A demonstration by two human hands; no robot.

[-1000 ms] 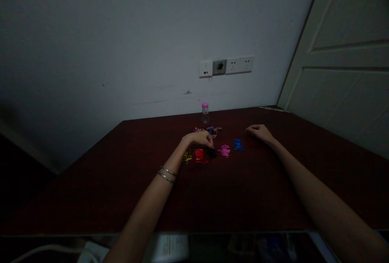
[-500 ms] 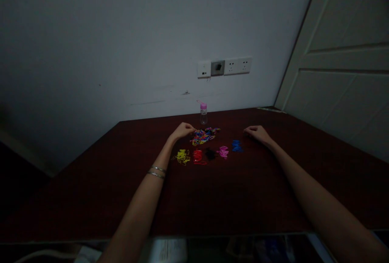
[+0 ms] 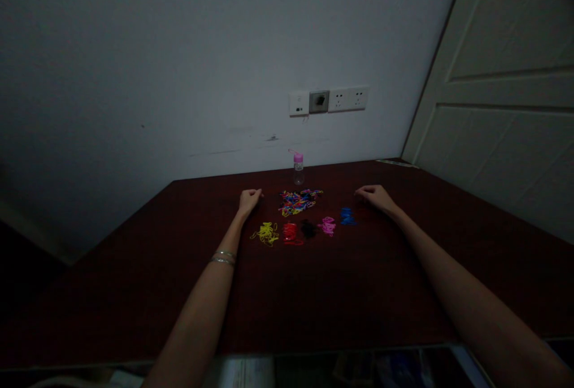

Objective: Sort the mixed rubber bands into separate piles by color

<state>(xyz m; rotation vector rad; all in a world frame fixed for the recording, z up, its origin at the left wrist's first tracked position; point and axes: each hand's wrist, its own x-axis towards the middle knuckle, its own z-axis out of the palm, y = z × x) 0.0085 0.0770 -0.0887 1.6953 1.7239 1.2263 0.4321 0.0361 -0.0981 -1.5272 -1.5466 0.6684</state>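
On the dark red table (image 3: 314,292) lies a mixed heap of coloured rubber bands (image 3: 297,201). In front of it sit sorted little piles: yellow (image 3: 266,233), red (image 3: 291,233), black (image 3: 308,229), pink (image 3: 328,225) and blue (image 3: 346,216). My left hand (image 3: 249,199) rests on the table left of the mixed heap, fingers curled loosely; whether it holds anything is too dim to see. My right hand (image 3: 375,196) lies on the table right of the blue pile, fingers curled down, with nothing visible in it.
A small clear bottle with a pink cap (image 3: 298,167) stands behind the heap by the white wall. Wall sockets (image 3: 328,101) are above it. A pale door (image 3: 506,89) closes the right side. Papers lie below the table's near edge (image 3: 251,370).
My left hand has drawn back from over the sorted piles to the left of the mixed heap, uncovering the yellow, red and black piles. My right hand has stayed put.
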